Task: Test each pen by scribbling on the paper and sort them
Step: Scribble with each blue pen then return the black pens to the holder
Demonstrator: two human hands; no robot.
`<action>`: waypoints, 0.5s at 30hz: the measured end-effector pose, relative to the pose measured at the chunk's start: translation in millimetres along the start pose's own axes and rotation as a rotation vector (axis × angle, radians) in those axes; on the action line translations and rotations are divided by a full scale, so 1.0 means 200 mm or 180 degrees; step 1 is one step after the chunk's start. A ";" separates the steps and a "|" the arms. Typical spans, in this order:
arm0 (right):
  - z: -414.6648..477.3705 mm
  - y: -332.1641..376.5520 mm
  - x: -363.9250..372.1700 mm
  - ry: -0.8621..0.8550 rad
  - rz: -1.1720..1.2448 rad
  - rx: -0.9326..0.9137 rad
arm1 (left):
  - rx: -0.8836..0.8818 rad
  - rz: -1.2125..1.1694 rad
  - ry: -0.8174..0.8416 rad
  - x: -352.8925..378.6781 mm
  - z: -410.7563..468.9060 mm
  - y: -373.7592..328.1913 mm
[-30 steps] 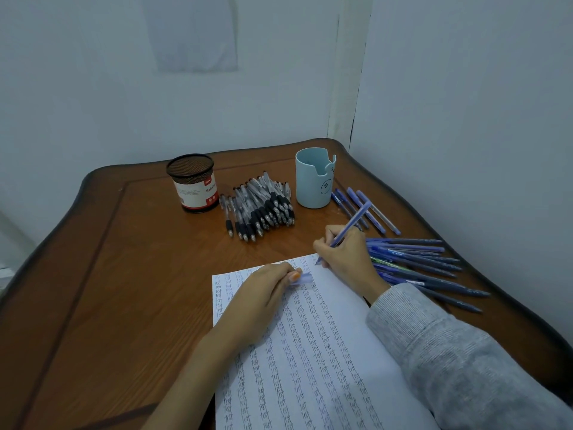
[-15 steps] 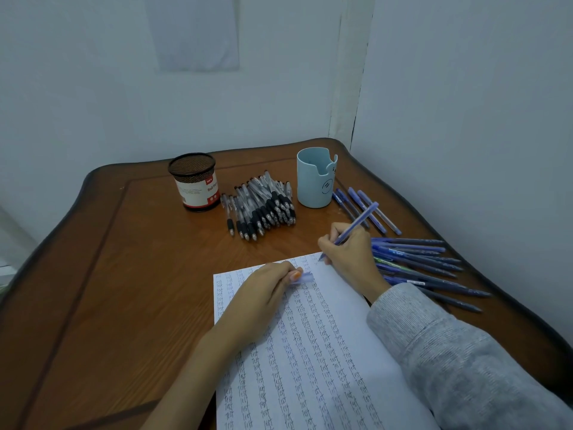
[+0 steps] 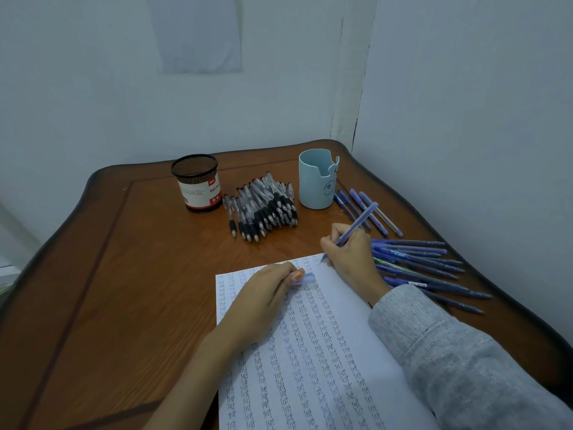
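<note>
A white sheet of paper (image 3: pixel 310 352), filled with rows of small scribbles, lies on the wooden table (image 3: pixel 124 290). My right hand (image 3: pixel 350 252) grips a blue pen (image 3: pixel 359 221) with its tip touching the paper's top right corner. My left hand (image 3: pixel 263 296) rests on the paper and pinches a pale blue pen cap (image 3: pixel 307 278) between thumb and fingers. Several blue pens (image 3: pixel 424 268) lie in a heap to the right of my right hand. A pile of black-grip pens (image 3: pixel 263 209) lies behind the paper.
A black mesh pen cup (image 3: pixel 198 183) stands at the back left and a light blue cup (image 3: pixel 317 183) at the back right. Several more blue pens (image 3: pixel 369 212) lie beside the blue cup. Walls close in behind and on the right.
The right hand and its pen have shifted slightly at the paper's top corner. The left hand stays put with the cap.
</note>
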State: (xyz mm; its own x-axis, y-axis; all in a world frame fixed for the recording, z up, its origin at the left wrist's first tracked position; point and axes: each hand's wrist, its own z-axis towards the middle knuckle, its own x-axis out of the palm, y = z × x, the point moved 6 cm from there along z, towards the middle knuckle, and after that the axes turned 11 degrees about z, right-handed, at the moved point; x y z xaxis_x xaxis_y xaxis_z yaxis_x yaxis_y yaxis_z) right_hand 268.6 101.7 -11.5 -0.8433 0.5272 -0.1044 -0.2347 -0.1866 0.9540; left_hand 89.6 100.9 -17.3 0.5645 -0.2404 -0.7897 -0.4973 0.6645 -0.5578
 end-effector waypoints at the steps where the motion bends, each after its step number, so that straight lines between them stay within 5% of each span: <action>1: 0.00 0.00 -0.01 -0.0070 0.0172 0.0058 | -0.0029 -0.0055 -0.0044 0.00 0.00 0.00; 6: -0.02 0.07 -0.01 -0.0091 0.0739 0.0230 | -0.0284 -0.0531 -0.0402 -0.05 -0.01 -0.01; 11: -0.05 0.04 0.08 0.0785 0.2310 0.1458 | -0.0698 -0.0847 -0.0748 -0.09 0.00 0.04; 15: -0.08 0.07 0.13 0.1150 0.2535 0.1635 | -0.0773 -0.0866 -0.0799 -0.09 0.00 0.06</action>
State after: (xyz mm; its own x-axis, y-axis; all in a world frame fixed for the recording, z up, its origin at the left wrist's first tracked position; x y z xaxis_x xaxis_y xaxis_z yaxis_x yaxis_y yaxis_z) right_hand 236.5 99.1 -5.1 -0.7796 0.1067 0.6171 0.6241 0.0495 0.7798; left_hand 72.7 112.6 -9.3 0.8238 -0.1843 -0.5361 -0.4320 0.4081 -0.8043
